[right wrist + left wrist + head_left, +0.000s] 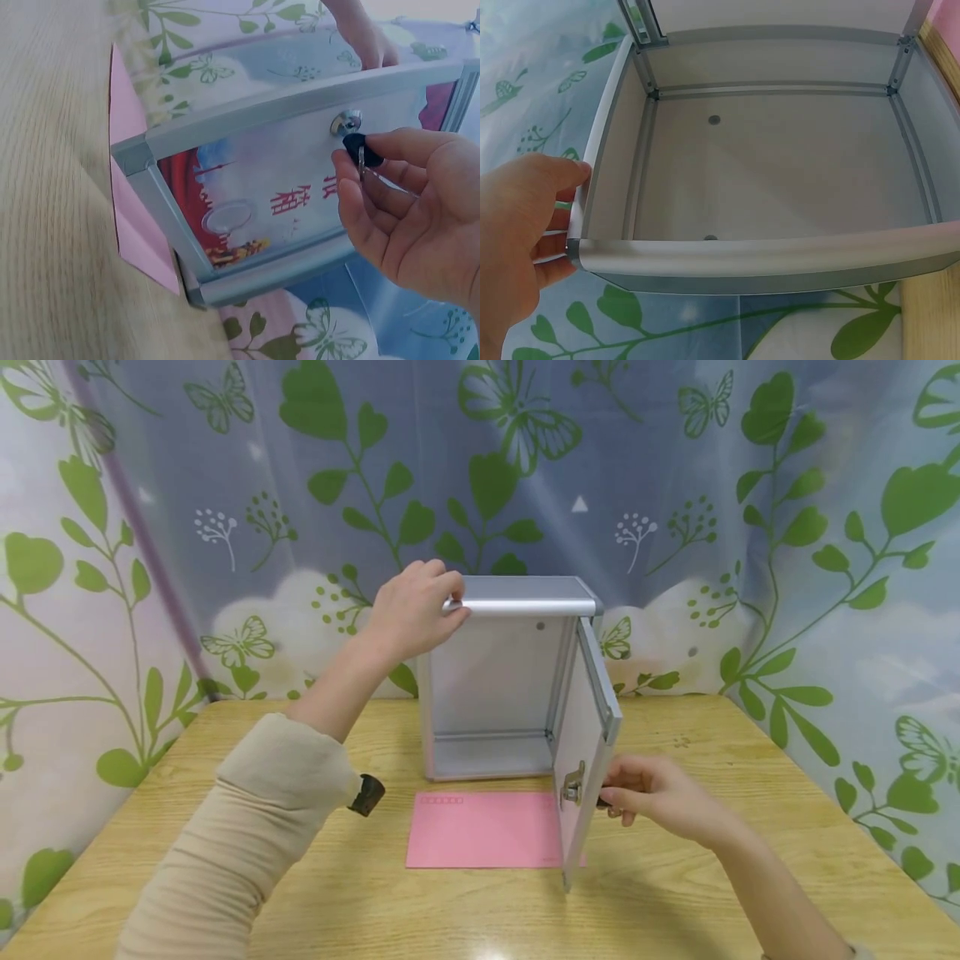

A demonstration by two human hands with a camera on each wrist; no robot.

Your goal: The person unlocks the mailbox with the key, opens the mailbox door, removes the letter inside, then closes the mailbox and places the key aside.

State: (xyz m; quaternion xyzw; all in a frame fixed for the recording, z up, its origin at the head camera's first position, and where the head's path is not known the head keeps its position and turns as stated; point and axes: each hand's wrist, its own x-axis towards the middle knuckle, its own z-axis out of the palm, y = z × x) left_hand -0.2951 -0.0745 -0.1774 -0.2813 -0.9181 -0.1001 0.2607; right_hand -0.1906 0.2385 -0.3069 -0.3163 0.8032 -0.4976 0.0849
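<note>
Box [498, 681] — between both hands [414, 610] [660, 797]

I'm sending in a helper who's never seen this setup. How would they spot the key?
On the wooden table stands a silver-framed box, its door wide open. On the door's outer face is a round metal lock, and there the right hand pinches the key. Its black head sets it apart from the silvery lock and pale door.

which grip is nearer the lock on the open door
Right. The right grip pinches the black-headed key at the lock; the left grip is farther away, holding the box near its top left corner.
</note>
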